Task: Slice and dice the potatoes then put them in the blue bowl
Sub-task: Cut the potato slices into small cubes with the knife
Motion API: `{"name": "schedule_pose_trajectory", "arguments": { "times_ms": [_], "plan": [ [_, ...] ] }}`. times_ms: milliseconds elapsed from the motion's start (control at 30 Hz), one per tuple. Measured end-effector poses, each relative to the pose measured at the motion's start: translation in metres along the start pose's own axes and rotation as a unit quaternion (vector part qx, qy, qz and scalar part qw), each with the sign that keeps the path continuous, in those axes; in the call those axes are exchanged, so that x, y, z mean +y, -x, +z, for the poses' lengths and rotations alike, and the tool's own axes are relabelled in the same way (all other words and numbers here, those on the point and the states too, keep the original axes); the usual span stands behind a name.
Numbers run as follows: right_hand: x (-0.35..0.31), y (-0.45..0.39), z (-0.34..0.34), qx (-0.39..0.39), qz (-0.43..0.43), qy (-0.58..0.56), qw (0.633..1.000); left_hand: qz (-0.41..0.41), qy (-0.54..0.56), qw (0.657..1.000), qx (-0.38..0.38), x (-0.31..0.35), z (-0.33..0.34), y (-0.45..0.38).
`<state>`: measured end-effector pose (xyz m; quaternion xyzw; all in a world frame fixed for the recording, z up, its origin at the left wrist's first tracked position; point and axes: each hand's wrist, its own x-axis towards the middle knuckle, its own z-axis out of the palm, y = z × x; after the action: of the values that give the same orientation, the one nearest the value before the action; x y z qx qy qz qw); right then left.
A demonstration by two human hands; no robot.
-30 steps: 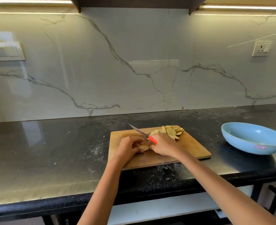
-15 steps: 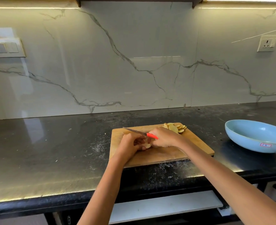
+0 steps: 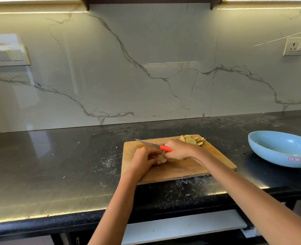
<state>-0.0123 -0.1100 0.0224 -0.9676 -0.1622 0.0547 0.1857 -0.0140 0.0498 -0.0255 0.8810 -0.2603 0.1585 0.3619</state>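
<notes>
- The board (image 3: pixel 179 167) lies on the dark desk (image 3: pixel 57 165), close to its front edge.
- Left hand (image 3: pixel 145 159) rests on the board with fingers curled round a small potato piece (image 3: pixel 163 159) — only a pale bit of it shows between the two hands.
- Right hand (image 3: pixel 178 149) is closed round the red handle of the knife (image 3: pixel 153 145); the blade points left and away, raised at a slant above the left hand.
- The two hands sit just beside each other, touching or nearly so at the potato piece — I cannot tell which.
- A heap of slices (image 3: pixel 193 139) lies at the board's far right corner, behind the right hand.
- The blue bowl (image 3: pixel 282 148) stands on the desk well to the right of the board, apart from it; a small red-and-white sticker shows on its outer wall. No potato shows in the part of its inside that is in view.
- A marble wall (image 3: pixel 146 68) rises behind the desk, with a socket (image 3: pixel 293 46) at upper right and a switch plate (image 3: pixel 6 55) at left.
</notes>
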Motion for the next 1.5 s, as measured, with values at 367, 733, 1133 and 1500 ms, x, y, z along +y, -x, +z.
{"name": "schedule_pose_trajectory", "arguments": {
  "times_ms": [367, 733, 1133, 1500],
  "plan": [
    [0.007, 0.008, 0.003, 0.015, 0.028, -0.001, 0.999, -0.004, -0.034, 0.999, -0.016, 0.000, 0.000, 0.000],
    [0.010, 0.039, 0.010, 0.063, 0.054, -0.061, 0.995, -0.007, -0.022, 0.999, -0.047, -0.002, -0.001, -0.002],
    [0.016, 0.096, 0.029, 0.129, 0.087, 0.144, 0.977, 0.009, -0.025, 0.999, -0.023, -0.001, 0.001, 0.001],
    [0.008, 0.095, 0.027, 0.135, 0.092, 0.146, 0.976, 0.004, -0.039, 0.999, -0.011, 0.003, -0.002, 0.003]
  ]
}}
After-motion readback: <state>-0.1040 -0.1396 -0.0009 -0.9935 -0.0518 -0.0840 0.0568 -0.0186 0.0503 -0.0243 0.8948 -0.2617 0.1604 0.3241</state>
